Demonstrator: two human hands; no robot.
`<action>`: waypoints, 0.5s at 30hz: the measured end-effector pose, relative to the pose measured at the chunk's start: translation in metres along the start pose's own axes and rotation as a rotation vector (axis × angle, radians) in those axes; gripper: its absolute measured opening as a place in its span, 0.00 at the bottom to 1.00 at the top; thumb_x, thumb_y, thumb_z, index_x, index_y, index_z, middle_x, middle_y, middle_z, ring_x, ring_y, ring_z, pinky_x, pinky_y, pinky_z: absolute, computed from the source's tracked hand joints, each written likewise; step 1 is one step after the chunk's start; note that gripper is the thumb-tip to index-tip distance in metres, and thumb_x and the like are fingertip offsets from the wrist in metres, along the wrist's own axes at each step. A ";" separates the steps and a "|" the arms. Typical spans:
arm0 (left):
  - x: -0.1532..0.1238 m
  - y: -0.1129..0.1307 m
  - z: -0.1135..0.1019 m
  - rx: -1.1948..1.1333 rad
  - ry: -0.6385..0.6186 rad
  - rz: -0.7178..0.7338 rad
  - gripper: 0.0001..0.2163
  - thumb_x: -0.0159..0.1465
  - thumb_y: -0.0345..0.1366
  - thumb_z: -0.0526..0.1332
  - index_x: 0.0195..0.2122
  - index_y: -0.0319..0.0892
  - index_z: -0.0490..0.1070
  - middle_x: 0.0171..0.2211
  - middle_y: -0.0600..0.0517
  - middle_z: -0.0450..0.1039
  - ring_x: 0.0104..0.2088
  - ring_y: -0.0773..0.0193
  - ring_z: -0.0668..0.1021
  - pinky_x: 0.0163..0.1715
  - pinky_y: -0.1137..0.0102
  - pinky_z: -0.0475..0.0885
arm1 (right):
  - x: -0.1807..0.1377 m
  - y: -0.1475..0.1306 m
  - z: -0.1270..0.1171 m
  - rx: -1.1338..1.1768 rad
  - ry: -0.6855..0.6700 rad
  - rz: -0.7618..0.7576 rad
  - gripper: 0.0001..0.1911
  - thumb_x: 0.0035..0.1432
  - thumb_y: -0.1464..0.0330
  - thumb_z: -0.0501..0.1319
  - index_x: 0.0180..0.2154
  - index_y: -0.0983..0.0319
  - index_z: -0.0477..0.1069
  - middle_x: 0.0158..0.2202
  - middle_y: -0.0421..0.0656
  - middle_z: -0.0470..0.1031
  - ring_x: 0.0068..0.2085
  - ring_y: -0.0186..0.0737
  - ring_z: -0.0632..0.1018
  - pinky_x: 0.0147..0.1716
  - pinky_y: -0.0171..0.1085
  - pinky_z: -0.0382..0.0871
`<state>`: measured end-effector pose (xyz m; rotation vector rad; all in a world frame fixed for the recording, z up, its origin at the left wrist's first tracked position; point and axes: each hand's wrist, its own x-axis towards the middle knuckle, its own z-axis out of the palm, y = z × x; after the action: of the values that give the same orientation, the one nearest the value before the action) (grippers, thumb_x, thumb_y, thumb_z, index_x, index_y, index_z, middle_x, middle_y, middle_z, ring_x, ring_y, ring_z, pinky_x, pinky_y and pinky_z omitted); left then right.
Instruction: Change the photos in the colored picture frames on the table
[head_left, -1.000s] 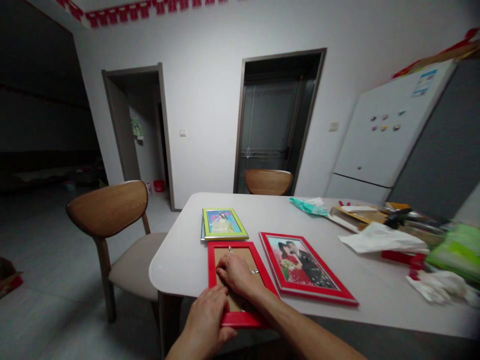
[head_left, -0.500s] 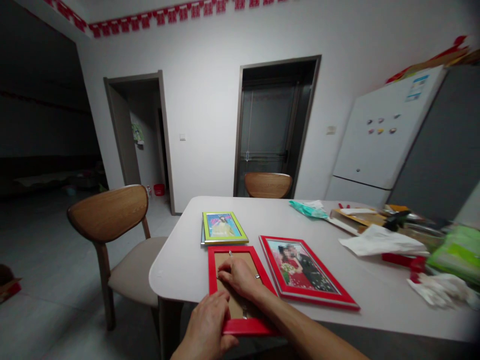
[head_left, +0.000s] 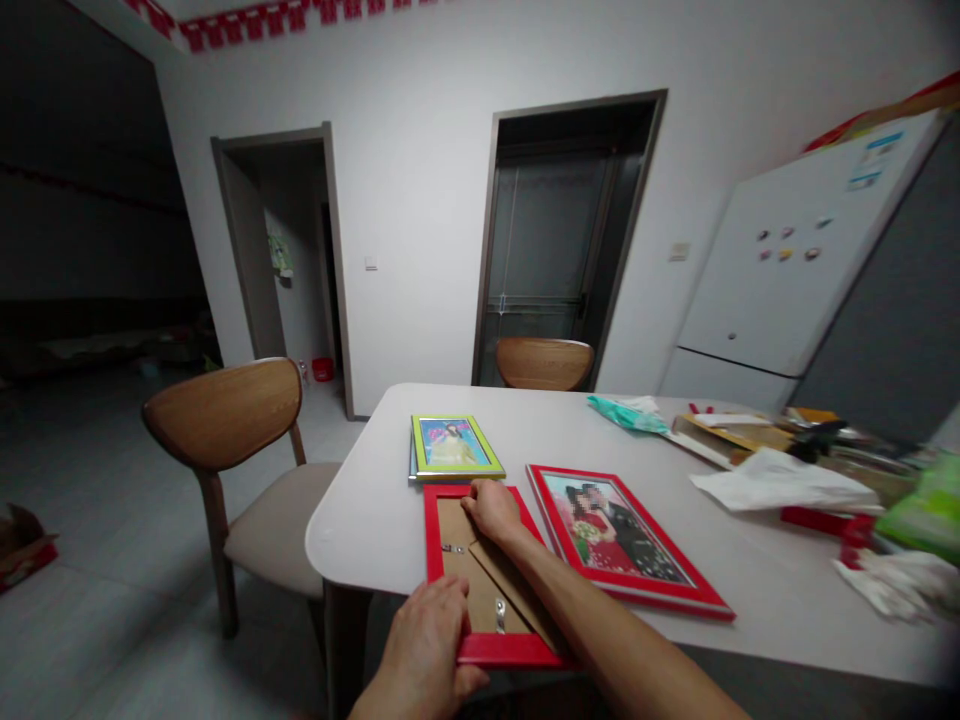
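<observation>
A red picture frame [head_left: 442, 530] lies face down on the near edge of the table, its brown backing board [head_left: 454, 580] upward. My left hand [head_left: 427, 635] grips its lower left corner, thumb below the edge. Fingers curled, my right hand [head_left: 495, 512] pinches at the top of the backing, over the spot of the top metal clip, which the fingers hide. Two other clips show: the left clip [head_left: 453, 548] and the bottom clip [head_left: 500, 615]. A brown stand leg [head_left: 517, 590] runs slantwise on the back, partly behind my right forearm.
A larger red frame with a couple's photo [head_left: 615, 530] lies just right. Beyond is a yellow-green frame [head_left: 457, 447] stacked on another. White paper [head_left: 780, 480], gloves [head_left: 900, 585] and a teal packet [head_left: 626, 414] lie to the right. A wooden chair [head_left: 225, 415] stands left.
My right hand has moved from the left clip up to the top clip. The left clip is now uncovered. My left hand keeps its hold on the corner; the view has shifted slightly.
</observation>
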<state>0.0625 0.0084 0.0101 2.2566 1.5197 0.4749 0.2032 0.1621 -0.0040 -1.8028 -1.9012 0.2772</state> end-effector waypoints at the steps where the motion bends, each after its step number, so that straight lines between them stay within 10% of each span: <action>1: -0.001 0.002 -0.001 -0.003 -0.006 -0.004 0.34 0.41 0.35 0.66 0.52 0.38 0.58 0.53 0.44 0.59 0.53 0.57 0.62 0.54 0.65 0.53 | 0.001 0.000 -0.002 0.005 0.004 0.005 0.13 0.49 0.62 0.54 0.27 0.66 0.70 0.26 0.46 0.72 0.22 0.30 0.64 0.19 0.31 0.48; 15: -0.001 -0.002 0.013 0.003 0.129 0.095 0.25 0.45 0.30 0.60 0.47 0.38 0.62 0.52 0.43 0.61 0.53 0.54 0.62 0.53 0.61 0.56 | -0.034 0.038 -0.067 0.444 0.182 -0.032 0.18 0.50 0.62 0.49 0.37 0.65 0.69 0.37 0.48 0.73 0.37 0.39 0.72 0.36 0.34 0.64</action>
<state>0.0668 0.0063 -0.0017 2.3490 1.4780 0.6578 0.2686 0.1198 0.0283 -1.4475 -1.5891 0.4661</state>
